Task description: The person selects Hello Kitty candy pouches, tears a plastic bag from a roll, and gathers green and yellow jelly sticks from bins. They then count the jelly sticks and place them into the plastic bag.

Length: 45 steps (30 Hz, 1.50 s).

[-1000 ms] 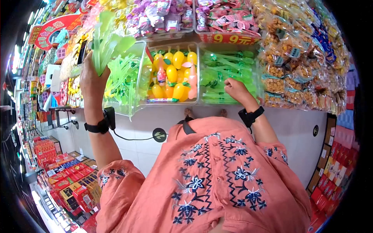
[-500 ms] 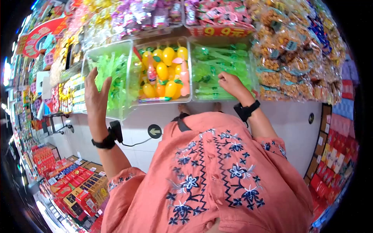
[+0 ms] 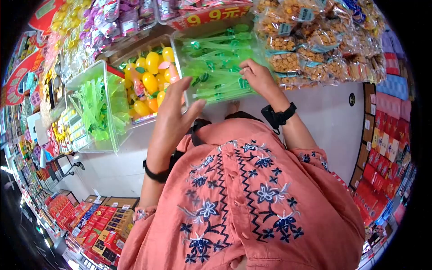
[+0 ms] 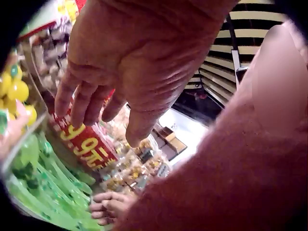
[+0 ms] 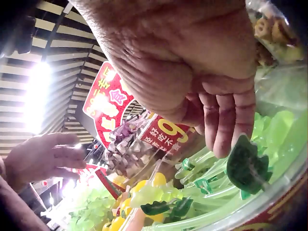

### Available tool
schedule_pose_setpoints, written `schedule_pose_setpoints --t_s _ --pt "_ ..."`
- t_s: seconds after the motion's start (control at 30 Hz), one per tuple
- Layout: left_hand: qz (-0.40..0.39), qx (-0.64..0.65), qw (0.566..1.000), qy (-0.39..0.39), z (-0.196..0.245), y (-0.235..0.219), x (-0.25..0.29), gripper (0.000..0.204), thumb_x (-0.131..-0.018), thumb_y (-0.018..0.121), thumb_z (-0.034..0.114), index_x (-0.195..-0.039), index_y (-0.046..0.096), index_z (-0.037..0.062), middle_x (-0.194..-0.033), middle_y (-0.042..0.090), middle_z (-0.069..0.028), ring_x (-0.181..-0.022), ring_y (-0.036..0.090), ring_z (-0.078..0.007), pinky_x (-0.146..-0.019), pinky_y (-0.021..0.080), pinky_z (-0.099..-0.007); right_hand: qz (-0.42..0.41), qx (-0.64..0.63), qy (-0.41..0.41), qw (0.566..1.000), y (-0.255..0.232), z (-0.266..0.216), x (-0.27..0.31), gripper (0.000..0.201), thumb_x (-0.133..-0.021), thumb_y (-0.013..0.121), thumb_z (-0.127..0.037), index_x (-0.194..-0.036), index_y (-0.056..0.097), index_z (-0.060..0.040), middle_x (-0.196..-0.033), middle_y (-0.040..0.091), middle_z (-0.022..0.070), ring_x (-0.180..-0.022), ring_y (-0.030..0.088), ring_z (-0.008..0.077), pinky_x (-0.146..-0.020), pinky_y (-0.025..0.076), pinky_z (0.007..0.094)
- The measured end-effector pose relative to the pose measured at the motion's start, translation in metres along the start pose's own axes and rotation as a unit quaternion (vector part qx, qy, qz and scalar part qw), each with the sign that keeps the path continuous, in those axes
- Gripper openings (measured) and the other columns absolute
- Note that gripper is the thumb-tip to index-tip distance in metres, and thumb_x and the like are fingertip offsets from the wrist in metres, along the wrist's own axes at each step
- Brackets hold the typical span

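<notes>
My left hand [image 3: 173, 114] is empty, its fingers extended, over the near right corner of the bin of yellow mango-shaped packs [image 3: 153, 63]. Loosely bent and holding nothing, the fingers of my right hand [image 3: 257, 77] hover over the right bin of long green stalk-shaped packs [image 3: 220, 54]. In the right wrist view a dark green leaf [image 5: 248, 163] overlaps those fingertips. A second clear bin [image 3: 107, 85] on the left holds more leafy green packs [image 3: 93, 105]. From the left wrist, my right hand [image 4: 111, 207] shows beside the green packs.
Bagged brown snacks [image 3: 310, 45] are heaped right of the green bin. A red price sign [image 3: 211, 17] stands behind it, with purple packs [image 3: 114, 22] further left. Red boxes [image 3: 96, 225] are stacked low on the left, and red packages [image 3: 375, 166] line the right side.
My left hand let go of a bunch of leafy green packs at the left bin, then moved right toward the right bin. My right hand stays over the green packs. The head view has shifted rightward.
</notes>
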<state>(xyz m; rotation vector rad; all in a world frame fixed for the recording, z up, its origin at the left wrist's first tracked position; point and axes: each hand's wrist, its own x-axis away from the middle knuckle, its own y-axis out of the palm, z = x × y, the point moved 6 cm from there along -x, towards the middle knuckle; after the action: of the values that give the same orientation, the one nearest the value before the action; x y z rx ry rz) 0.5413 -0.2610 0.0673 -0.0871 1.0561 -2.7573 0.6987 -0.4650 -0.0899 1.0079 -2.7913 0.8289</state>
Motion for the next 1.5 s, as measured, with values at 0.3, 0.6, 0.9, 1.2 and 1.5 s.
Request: schedule_pose_setpoints --t_s 0.3,0.6,0.9,1.2,1.5 --pt "-0.343 -0.125 0.931 -0.016 -0.095 0.173 -0.07 0.077 -0.08 0.077 0.031 -0.141 0.044 -0.0001 -0.134 0.055 -0.0253 -0.122 0.056 -0.0396 -0.1 0.047 -0.044 0.048 0.011 -0.009 0.999 -0.018 -0.003 0.026 0.022 -0.095 0.055 -0.014 -0.113 0.059 -0.0025 -0.097 0.07 0.021 -0.09 0.069 0.0353 -0.078 0.053 0.0414" --pt "-0.365 -0.221 0.904 0.028 -0.108 0.207 -0.08 0.075 -0.071 0.08 0.038 -0.127 0.049 -0.0016 -0.118 0.061 -0.0274 -0.109 0.062 -0.0407 -0.091 0.051 -0.0473 0.022 -0.049 -0.044 0.998 0.002 -0.004 0.038 0.02 -0.097 0.051 -0.007 -0.114 0.058 0.0004 -0.1 0.07 0.0148 -0.095 0.07 0.0227 -0.081 0.054 0.0344" --pt "-0.408 -0.228 0.883 -0.025 -0.104 0.2 -0.082 0.065 -0.071 0.077 0.046 -0.108 0.064 -0.0054 -0.11 0.067 -0.0259 -0.1 0.066 -0.0387 -0.087 0.053 -0.0457 0.034 -0.061 -0.035 0.997 -0.009 0.01 0.044 0.021 -0.094 0.054 -0.014 -0.109 0.061 0.0001 -0.097 0.07 0.019 -0.09 0.069 0.0347 -0.078 0.053 0.0409" --pt "-0.413 -0.19 0.89 -0.041 -0.14 0.218 -0.078 0.067 -0.069 0.08 0.048 -0.106 0.067 -0.0071 -0.111 0.067 -0.0267 -0.103 0.065 -0.0391 -0.089 0.05 -0.0444 0.039 -0.078 -0.03 0.996 -0.008 0.025 0.048 0.02 -0.094 0.055 -0.016 -0.106 0.063 -0.0024 -0.093 0.07 0.0172 -0.085 0.068 0.0334 -0.075 0.053 0.0411" --pt "-0.508 -0.197 0.833 -0.098 -0.141 0.217 -0.077 0.083 -0.077 0.071 0.061 -0.129 0.055 -0.0016 -0.13 0.06 -0.0249 -0.121 0.057 -0.0386 -0.1 0.045 -0.045 0.021 -0.067 -0.023 0.997 -0.003 0.033 0.044 0.021 -0.094 0.056 -0.019 -0.108 0.062 -0.0027 -0.094 0.07 0.018 -0.087 0.069 0.0335 -0.076 0.053 0.0407"
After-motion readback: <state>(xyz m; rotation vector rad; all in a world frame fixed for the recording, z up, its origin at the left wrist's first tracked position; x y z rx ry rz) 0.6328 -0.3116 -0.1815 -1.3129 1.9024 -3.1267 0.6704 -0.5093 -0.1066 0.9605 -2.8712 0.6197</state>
